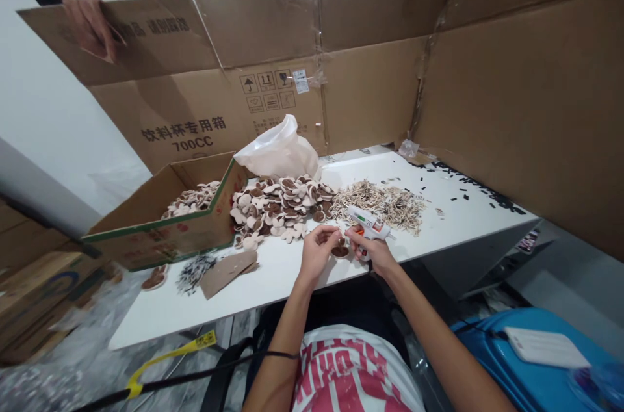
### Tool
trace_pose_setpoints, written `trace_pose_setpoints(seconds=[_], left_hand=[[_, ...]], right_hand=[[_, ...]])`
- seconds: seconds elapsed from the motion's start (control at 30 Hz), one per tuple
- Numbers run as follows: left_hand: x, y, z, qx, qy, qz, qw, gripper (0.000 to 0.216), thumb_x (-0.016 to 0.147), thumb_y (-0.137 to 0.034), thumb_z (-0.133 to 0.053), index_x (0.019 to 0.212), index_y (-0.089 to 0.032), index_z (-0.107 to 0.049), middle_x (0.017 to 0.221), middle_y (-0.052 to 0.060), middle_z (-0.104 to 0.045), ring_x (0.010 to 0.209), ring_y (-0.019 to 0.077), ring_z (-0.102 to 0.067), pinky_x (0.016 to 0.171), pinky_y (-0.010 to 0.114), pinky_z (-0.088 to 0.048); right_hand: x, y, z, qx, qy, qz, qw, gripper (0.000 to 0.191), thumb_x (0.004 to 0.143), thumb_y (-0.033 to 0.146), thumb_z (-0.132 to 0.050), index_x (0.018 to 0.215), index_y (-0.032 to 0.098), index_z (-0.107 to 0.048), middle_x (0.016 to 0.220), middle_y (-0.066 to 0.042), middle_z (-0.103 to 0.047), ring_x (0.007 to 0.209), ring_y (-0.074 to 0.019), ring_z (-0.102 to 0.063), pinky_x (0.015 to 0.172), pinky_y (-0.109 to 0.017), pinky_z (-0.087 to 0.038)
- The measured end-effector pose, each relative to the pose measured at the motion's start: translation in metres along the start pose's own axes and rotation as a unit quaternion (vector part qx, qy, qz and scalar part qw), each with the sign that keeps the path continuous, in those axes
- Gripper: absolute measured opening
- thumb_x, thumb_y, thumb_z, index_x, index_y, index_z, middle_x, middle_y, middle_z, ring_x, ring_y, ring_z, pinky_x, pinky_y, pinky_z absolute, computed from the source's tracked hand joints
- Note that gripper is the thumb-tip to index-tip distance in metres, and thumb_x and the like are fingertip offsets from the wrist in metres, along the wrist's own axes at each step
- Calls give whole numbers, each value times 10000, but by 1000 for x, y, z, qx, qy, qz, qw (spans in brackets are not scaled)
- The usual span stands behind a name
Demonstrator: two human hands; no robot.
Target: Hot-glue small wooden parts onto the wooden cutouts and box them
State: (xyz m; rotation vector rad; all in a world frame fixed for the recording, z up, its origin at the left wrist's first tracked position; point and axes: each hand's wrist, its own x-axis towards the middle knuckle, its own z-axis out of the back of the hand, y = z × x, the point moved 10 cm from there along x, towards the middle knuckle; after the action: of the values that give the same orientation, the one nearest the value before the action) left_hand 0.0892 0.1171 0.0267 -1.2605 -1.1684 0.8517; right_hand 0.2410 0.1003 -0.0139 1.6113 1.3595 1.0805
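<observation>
A white hot glue gun (368,221) is gripped in my right hand (374,255) above the front of the white table. Its body slants down to the right. My left hand (318,251) is closed in a pinch just left of the glue gun, its fingertips close to my right hand's. What those fingers hold is too small to make out. Beneath the two hands lies a brown oval piece with a pale rim (340,251). A heap of brown and cream felt-like pieces (277,207) spreads beyond my left hand, and a pile of thin cream strips (383,203) lies behind the glue gun.
An open cardboard box (166,243) with more cream pieces stands at the left. Brown card sheets (228,273) lie near the front edge. Tall cardboard walls (375,87) enclose the back and right. Another person's hand (92,25) grips the upper left flap. Black bits (480,194) are scattered right.
</observation>
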Motion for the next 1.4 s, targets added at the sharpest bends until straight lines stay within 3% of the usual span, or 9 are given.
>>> trace_pose_setpoints(seconds=[0.3, 0.5, 0.63, 0.9, 1.4], left_hand=[[-3, 5, -6, 14, 27, 6, 1000, 322, 834, -452, -832, 948, -163, -747, 907, 84, -782, 831, 203, -736, 785, 318, -594], [-7, -22, -4, 154, 37, -98, 982, 257, 953, -381, -696, 1151, -223, -733, 1011, 54, -768, 846, 173, -693, 798, 302, -553], [-9, -35, -7, 207, 51, -141, 967, 179, 970, -329, -648, 1030, -223, -779, 1050, 62, -770, 950, 198, -701, 843, 320, -545], [-11, -38, -4, 226, 35, -163, 960, 160, 944, -352, -692, 974, -217, -771, 1009, 67, -718, 872, 181, -665, 776, 304, -547], [-9, -19, 1, 187, 18, -93, 978, 246, 928, -429, -725, 940, -196, -803, 889, 56, -788, 780, 183, -691, 774, 306, -557]], right_hand=[[1, -2, -2, -30, 23, 9, 999, 351, 806, 516, -863, 837, 202, -710, 572, 29, -608, 426, -101, -497, 434, -223, -391], [0, -2, -5, -42, 35, 9, 998, 364, 826, 532, -835, 800, 207, -670, 565, 36, -590, 425, -106, -496, 441, -229, -387], [-1, 0, -6, -50, 32, 5, 998, 383, 815, 557, -832, 790, 215, -661, 552, 36, -575, 431, -116, -488, 445, -239, -393], [1, -4, -1, -55, 20, 0, 998, 413, 796, 586, -846, 822, 210, -676, 555, 33, -588, 427, -122, -495, 440, -242, -394], [0, -1, -1, -47, 10, 6, 999, 397, 788, 573, -851, 819, 213, -686, 555, 33, -596, 422, -117, -492, 433, -240, -402]])
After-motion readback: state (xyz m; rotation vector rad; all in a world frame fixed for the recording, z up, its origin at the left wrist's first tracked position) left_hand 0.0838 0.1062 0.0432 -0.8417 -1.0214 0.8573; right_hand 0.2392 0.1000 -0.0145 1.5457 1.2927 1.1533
